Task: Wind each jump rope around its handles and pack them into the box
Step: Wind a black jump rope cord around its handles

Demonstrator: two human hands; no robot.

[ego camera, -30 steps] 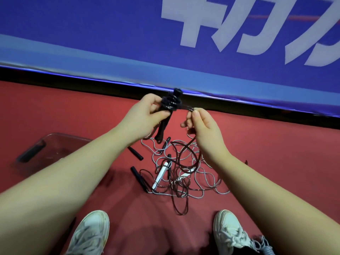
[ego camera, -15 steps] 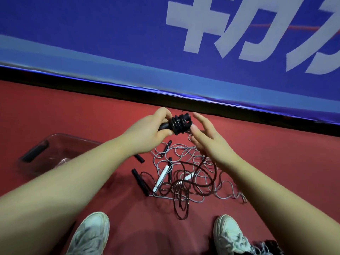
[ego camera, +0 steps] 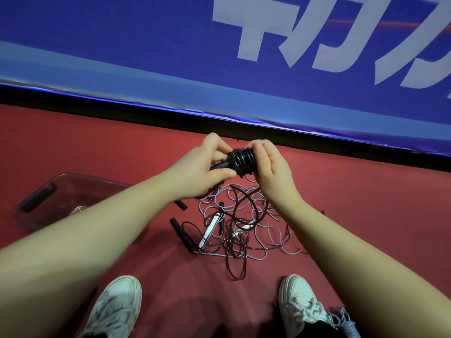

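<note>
Wound rope (ego camera: 241,162) is sitting between both hands: left hand (ego camera: 202,167) is gripping the handle end, right hand (ego camera: 271,172) is curling over the coils. Its slack is trailing below the grip into the floor pile (ego camera: 234,228); a snag there is prob. going to loosen turns. Box (ego camera: 73,189) is waiting down-left.

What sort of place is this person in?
Most likely an indoor sports hall or court, though I can't be sure. The red floor looks like sports flooring, a blue banner with big white letters runs along its edge like a courtside barrier, and tangled jump ropes lie on it.
</note>
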